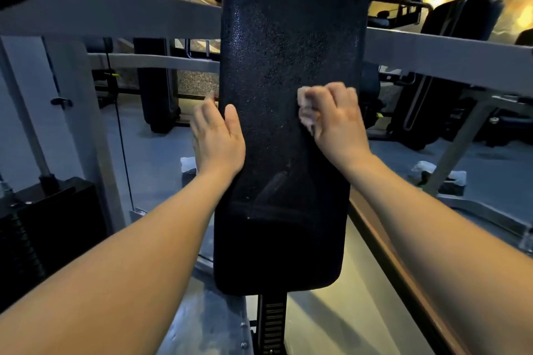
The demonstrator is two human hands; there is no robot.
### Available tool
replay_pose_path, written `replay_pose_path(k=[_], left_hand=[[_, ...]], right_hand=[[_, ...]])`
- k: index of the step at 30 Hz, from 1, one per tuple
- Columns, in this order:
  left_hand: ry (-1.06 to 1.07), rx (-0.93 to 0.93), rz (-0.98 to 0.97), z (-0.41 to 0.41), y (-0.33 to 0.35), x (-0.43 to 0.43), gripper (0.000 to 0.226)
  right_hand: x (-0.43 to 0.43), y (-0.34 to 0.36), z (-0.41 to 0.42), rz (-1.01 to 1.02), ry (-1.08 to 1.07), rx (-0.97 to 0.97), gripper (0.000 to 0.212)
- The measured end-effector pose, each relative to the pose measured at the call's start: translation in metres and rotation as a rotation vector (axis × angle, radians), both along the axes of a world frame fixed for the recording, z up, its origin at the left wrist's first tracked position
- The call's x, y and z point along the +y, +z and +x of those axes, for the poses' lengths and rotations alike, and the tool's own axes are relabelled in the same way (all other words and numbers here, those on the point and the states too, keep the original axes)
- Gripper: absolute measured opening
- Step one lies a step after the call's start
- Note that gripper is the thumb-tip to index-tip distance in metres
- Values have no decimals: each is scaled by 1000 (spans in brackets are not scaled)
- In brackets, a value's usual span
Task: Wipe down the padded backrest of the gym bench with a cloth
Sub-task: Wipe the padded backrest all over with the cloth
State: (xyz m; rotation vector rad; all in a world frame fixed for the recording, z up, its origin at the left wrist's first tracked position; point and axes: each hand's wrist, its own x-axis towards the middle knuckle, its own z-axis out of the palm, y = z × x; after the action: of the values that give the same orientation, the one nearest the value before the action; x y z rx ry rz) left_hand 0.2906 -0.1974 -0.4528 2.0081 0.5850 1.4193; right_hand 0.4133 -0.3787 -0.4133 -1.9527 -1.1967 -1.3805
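Head view looks along a long black padded backrest with a pebbled vinyl skin, which runs up the middle of the frame above a black ridged post. A small pale crumpled cloth sits against its front face, right of centre and about halfway up, bunched under the curled fingers of the right hand, which presses it to the padding; this hand is slightly blurred. The left hand clasps the backrest's left edge at about the same height, thumb flat on the front, fingers wrapped behind. Grey steel frame bars cross behind on both sides. A black weight stack sits low on the left, and a white bundle lies on the grey floor at right
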Motion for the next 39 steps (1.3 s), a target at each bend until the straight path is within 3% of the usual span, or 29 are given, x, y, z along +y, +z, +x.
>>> replay_pose_path(k=[5, 9, 16, 18, 24, 27, 31, 33, 37, 39], left_hand=[[4, 18, 10, 0, -3, 0, 50], [14, 19, 5, 1, -4, 0, 51], [14, 32, -20, 1, -4, 0, 56], [4, 22, -21, 2, -5, 2, 56], [-4, 10, -23, 1, -6, 2, 54], [-17, 16, -30, 1, -6, 1, 56], [-26, 7, -45, 1, -6, 1, 56], [-28, 2, -49, 1, -7, 2, 56], [-27, 1, -37, 2, -7, 3, 54], [-26, 3, -39, 2, -7, 2, 54]], right_hand=[[28, -5, -10, 242, -39, 96, 31], [19, -12, -3, 164, 18, 42, 40], [48, 1, -11, 427, 15, 123, 21], [52, -15, -27, 352, 66, 79, 19], [12, -50, -35, -206, 260, -223, 21], [16, -6, -8, -48, 135, -234, 18], [37, 10, -10, 227, 42, -51, 16], [43, -14, -29, 163, 129, -16, 16], [27, -33, -42, -200, 272, -238, 22], [30, -3, -30, -118, 185, -231, 17]])
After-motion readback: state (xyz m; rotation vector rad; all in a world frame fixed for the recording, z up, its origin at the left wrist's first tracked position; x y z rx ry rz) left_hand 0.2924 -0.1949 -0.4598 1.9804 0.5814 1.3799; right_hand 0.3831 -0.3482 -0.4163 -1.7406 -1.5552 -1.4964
